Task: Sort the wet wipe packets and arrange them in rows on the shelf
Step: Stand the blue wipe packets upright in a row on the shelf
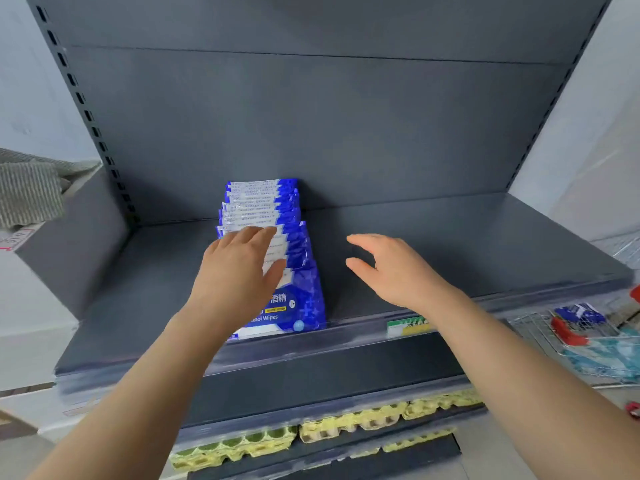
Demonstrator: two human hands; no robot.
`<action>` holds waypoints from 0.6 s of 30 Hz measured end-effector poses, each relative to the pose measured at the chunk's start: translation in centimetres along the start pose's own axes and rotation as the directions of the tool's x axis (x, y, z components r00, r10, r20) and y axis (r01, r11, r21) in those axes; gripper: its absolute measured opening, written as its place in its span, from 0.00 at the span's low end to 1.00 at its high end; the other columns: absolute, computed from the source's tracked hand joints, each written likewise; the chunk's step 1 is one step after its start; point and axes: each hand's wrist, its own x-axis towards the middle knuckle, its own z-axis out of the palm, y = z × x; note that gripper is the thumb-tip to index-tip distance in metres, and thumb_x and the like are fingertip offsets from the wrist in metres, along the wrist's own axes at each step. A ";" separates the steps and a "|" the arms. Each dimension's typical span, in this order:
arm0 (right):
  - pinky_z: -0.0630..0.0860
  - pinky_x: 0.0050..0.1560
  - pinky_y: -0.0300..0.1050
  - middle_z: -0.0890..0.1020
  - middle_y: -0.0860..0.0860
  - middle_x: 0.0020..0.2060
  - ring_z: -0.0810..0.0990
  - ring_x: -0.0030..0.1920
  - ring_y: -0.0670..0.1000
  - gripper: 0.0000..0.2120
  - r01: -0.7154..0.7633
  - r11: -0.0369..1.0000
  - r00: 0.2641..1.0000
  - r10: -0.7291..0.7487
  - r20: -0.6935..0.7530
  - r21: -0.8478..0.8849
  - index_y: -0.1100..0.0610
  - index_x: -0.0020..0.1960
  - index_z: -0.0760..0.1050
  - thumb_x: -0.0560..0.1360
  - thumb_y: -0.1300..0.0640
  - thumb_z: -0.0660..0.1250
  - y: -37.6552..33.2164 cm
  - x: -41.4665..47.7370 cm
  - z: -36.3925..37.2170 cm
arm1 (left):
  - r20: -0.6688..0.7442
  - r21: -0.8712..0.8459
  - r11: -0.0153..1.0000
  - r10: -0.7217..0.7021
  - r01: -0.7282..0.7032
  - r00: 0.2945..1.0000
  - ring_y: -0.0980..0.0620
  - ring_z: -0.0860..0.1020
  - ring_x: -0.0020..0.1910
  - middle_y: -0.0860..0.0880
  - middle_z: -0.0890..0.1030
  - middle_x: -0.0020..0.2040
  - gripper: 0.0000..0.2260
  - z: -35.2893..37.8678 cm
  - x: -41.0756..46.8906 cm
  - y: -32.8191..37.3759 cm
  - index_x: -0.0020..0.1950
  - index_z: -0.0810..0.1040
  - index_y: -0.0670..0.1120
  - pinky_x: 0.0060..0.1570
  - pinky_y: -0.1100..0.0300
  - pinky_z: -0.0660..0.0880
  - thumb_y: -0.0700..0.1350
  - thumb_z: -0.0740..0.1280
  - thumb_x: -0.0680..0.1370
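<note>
blue & white wipe pkts (277, 258), dark grey shelf (450, 244), yellow egg trays (346, 424), red-handled basket (568, 332)

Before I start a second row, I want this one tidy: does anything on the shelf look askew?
Slightly. The row of blue wipe packets is not quite straight: its front packets sit a little further right than the back ones, stepping about midway. The left hand rests on them. Nothing looks spilled or damaged.
</note>
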 end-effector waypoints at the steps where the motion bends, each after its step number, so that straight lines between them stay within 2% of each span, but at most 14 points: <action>1: 0.67 0.63 0.45 0.68 0.45 0.72 0.76 0.59 0.52 0.22 -0.008 0.999 0.999 0.006 -0.034 -0.051 0.51 0.74 0.65 0.81 0.49 0.58 1.0 -0.6 -0.7 | -0.025 -0.024 0.998 0.065 -0.066 0.998 0.41 0.75 0.60 0.47 0.77 0.64 0.19 0.4 0.4 1.8 0.68 0.73 0.46 0.60 0.49 0.70 0.50 0.64 0.78; 4: 0.70 0.61 0.45 0.70 0.44 0.71 0.77 0.58 0.51 0.19 -0.061 0.989 0.993 0.046 -0.111 -0.137 0.50 0.71 0.68 0.81 0.50 0.57 4.8 -2.8 -2.5 | -0.065 -0.029 0.973 0.227 -0.229 0.972 0.40 0.79 0.43 0.47 0.83 0.47 0.13 2.7 1.9 7.4 0.52 0.82 0.45 0.44 0.51 0.76 0.48 0.61 0.74; 7: 0.73 0.60 0.47 0.73 0.45 0.68 0.77 0.60 0.51 0.18 -0.132 0.973 0.982 0.103 -0.157 -0.187 0.52 0.70 0.70 0.81 0.50 0.56 10.0 -5.3 -4.1 | 0.001 -0.017 0.948 0.318 -0.318 0.948 0.43 0.78 0.37 0.49 0.82 0.39 0.14 5.2 3.3 14.1 0.42 0.82 0.46 0.36 0.53 0.76 0.49 0.58 0.72; 11: 0.77 0.52 0.52 0.79 0.51 0.58 0.79 0.54 0.54 0.14 -0.223 0.946 0.964 0.178 -0.199 -0.236 0.56 0.60 0.75 0.81 0.51 0.56 18.6 -9.1 -6.4 | -0.025 -0.041 0.903 0.427 -0.428 0.904 0.45 0.77 0.34 0.51 0.81 0.36 0.13 9.2 5.1 23.8 0.39 0.81 0.47 0.35 0.55 0.75 0.49 0.58 0.72; 14: 0.77 0.52 0.51 0.81 0.51 0.56 0.79 0.55 0.55 0.14 -0.256 0.937 0.953 0.204 -0.223 -0.237 0.57 0.59 0.77 0.80 0.53 0.59 25.6 -12.1 -8.9 | -0.043 -0.115 0.873 0.471 -0.473 0.881 0.44 0.78 0.35 0.51 0.81 0.36 0.10 12.2 6.3 31.8 0.40 0.81 0.46 0.35 0.54 0.76 0.48 0.61 0.72; 18: 0.75 0.47 0.47 0.82 0.52 0.52 0.80 0.51 0.56 0.13 -0.316 0.913 0.937 0.258 -0.235 -0.258 0.56 0.58 0.77 0.79 0.54 0.59 35.4 -16.0 -12.8 | -0.039 -0.178 0.835 0.523 -0.521 0.851 0.46 0.77 0.35 0.51 0.81 0.36 0.15 16.2 7.9 42.9 0.40 0.81 0.47 0.35 0.53 0.75 0.50 0.56 0.73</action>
